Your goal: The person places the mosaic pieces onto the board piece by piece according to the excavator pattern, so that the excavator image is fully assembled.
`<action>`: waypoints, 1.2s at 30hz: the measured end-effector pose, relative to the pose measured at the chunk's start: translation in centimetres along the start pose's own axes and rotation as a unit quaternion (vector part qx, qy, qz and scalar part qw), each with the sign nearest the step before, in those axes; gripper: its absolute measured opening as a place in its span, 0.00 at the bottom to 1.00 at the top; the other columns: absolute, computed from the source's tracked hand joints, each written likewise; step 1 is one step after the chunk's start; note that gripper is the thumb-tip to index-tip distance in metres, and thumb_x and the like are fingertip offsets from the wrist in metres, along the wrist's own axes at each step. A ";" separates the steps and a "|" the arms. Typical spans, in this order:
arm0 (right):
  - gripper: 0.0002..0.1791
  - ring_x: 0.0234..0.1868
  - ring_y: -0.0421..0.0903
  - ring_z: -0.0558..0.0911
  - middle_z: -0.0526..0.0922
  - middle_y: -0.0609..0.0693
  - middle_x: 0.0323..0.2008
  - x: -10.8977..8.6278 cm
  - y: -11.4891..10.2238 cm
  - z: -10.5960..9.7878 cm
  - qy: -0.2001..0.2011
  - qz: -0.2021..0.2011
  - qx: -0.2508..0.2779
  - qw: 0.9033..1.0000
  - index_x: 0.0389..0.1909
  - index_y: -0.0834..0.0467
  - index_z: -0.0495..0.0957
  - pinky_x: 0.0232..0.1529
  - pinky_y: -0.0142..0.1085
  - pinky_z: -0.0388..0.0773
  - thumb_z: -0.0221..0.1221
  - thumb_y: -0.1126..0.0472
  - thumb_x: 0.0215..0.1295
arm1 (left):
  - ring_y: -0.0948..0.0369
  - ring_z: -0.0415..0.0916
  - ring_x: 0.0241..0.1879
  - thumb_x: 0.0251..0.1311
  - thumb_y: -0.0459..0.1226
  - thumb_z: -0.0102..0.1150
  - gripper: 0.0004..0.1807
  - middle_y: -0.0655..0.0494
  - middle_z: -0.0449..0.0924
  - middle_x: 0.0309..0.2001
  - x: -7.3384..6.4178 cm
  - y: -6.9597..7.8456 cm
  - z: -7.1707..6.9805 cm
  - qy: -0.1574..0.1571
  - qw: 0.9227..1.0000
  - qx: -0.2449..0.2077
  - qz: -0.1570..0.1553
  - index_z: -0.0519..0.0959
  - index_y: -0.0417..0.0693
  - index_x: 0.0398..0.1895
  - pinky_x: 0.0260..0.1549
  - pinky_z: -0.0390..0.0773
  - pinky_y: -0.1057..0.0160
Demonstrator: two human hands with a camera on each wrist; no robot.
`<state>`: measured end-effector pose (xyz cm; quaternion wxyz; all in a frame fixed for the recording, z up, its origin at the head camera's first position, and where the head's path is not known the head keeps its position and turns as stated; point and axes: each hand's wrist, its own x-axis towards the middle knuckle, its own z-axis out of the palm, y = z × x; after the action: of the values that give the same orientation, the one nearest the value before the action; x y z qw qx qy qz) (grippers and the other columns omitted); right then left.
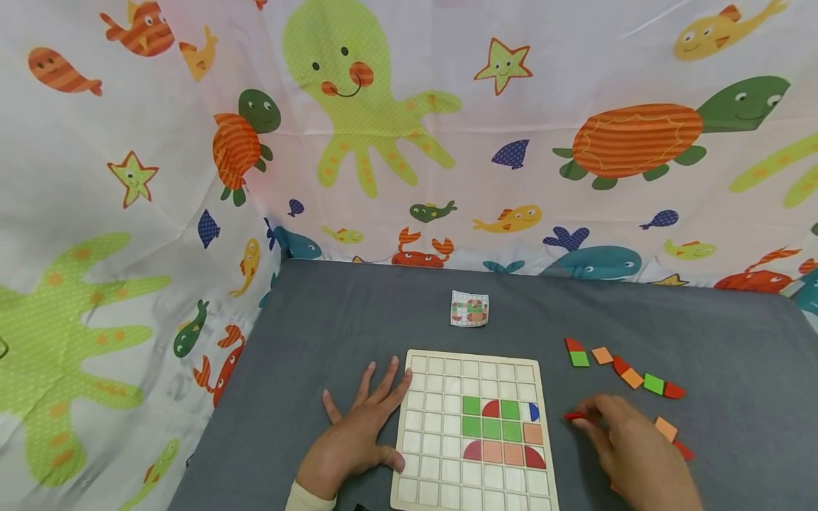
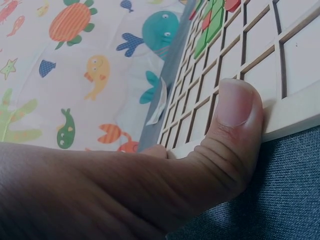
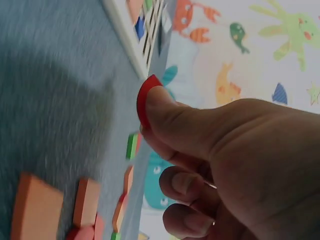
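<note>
A wooden grid board (image 1: 432, 445) lies on the grey cloth, with green and orange squares, red quarter-circles and a blue piece in its right-hand cells. My left hand (image 1: 358, 443) is spread along the board's left side, fingertips at the edge and thumb (image 2: 235, 107) on the rim. Right of the board, my right hand (image 1: 635, 451) pinches a red quarter-circle tile (image 3: 143, 102) between thumb and forefinger, held over the cloth. The other fingers of that hand are curled in.
Behind the board is a small printed pattern card (image 1: 469, 310). Loose tiles are scattered to the right, including a green square (image 1: 579, 359), an orange square (image 1: 602, 355) and a red quarter-circle (image 1: 674, 390). A sea-animal curtain (image 1: 409, 85) hangs at the back and left.
</note>
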<state>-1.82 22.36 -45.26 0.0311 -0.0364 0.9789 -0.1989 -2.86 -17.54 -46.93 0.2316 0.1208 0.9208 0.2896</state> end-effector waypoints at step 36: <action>0.07 0.30 0.28 0.69 0.74 0.30 0.32 -3.5 -9.0 5.3 -0.127 -0.137 0.120 0.975 0.39 0.40 0.80 0.25 0.28 0.72 0.70 0.49 0.70 | 0.43 0.24 0.85 0.37 0.51 0.85 0.74 0.60 0.34 0.88 -0.3 0.6 -0.2 0.010 1.000 0.009 0.001 0.47 0.68 0.88 0.54 0.15 0.11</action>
<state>2.58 12.33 -46.40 0.1321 -0.1907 0.9215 -0.3114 -2.64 -17.24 -46.35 0.2212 0.1215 0.9255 0.2826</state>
